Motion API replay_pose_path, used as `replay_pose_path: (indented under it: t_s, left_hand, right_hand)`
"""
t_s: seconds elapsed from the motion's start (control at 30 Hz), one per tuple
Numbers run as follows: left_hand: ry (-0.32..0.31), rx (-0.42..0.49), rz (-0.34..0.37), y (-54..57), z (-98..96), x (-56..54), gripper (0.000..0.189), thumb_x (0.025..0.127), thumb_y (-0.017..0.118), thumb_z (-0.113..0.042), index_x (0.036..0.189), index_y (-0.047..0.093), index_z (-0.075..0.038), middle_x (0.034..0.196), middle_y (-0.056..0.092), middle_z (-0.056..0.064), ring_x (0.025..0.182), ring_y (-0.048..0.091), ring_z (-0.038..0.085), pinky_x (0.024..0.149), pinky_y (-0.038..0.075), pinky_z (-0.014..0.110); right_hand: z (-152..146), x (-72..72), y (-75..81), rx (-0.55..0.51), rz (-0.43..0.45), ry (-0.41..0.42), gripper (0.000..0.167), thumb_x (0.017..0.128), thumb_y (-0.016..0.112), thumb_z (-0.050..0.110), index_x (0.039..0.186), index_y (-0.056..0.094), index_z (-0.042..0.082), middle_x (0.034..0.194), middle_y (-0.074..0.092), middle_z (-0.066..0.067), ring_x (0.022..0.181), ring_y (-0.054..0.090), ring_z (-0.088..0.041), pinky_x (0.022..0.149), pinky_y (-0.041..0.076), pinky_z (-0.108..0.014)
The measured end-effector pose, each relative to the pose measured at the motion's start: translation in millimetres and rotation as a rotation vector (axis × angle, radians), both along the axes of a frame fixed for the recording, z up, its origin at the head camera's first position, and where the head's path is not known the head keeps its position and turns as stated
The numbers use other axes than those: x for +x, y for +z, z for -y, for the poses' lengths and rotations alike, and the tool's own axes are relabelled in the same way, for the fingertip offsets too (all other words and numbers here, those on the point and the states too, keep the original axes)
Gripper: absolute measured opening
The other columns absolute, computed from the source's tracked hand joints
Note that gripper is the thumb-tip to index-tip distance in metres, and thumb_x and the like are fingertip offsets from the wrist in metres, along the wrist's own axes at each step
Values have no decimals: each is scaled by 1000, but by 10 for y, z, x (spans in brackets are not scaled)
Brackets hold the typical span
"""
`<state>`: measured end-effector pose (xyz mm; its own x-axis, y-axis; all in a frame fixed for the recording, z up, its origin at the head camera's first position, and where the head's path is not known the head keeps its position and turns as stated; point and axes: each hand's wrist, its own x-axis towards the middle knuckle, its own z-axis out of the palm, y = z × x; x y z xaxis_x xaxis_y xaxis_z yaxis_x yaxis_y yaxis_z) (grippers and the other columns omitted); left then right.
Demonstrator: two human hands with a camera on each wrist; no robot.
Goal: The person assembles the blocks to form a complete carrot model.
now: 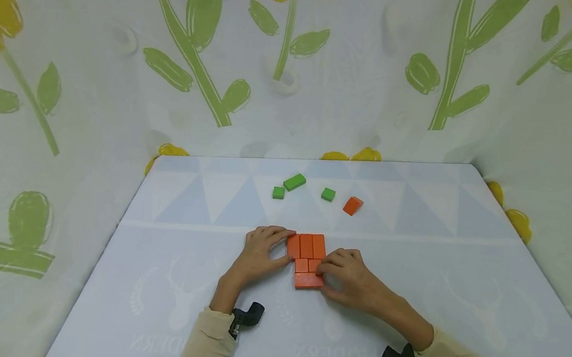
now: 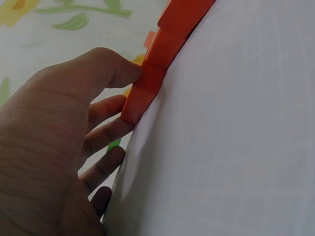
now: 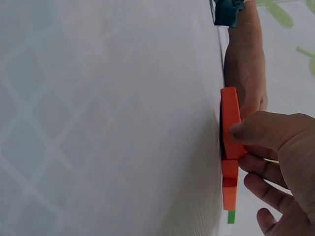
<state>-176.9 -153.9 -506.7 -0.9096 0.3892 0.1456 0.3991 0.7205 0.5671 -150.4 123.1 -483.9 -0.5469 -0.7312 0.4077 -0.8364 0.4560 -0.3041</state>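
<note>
Flat orange blocks lie pressed together at mid-table: three upright ones side by side, two small ones below, and a wide one [image 1: 309, 281] nearest the person. My left hand [image 1: 259, 253] pinches the leftmost upright block [image 1: 293, 246] between thumb and forefinger at its near and far ends. That block [image 2: 142, 93] also shows in the left wrist view. At the right side, my right hand [image 1: 351, 280] holds the wide block [image 3: 230, 105] between thumb and fingers, its thumb on the near face. The fingertips partly hide the right small block [image 1: 313, 265].
Behind the group lie a long green block [image 1: 295, 182], two small green blocks [image 1: 278, 192] and a loose orange block [image 1: 353, 206]. A patterned white tabletop [image 1: 180, 282] carries everything. Flowered cloth walls [image 1: 322, 113] stand around its back and sides.
</note>
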Motion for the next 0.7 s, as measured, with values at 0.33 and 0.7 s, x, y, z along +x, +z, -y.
replay_pose_path:
  t_s: [0.33,0.7]
  left_hand:
    - [-5,-14,-32,5,-10,-29,53,92,66,-42,142,57,-27,138,54,-2,126,44,24,101,29,50]
    - [1,3,-10,-23,-5,-2,52,92,66,-41,141,58,-27,139,54,-3,125,44,23,101,28,49]
  right_hand:
    - [-84,-144,165,21,34,-78,28,78,85,16,104,73,15,104,65,6,104,56,-15,86,38,-42]
    - [-436,-1066,356,173,168,-363,31,89,74,8,119,69,4,124,65,-14,118,51,-34,90,34,-55]
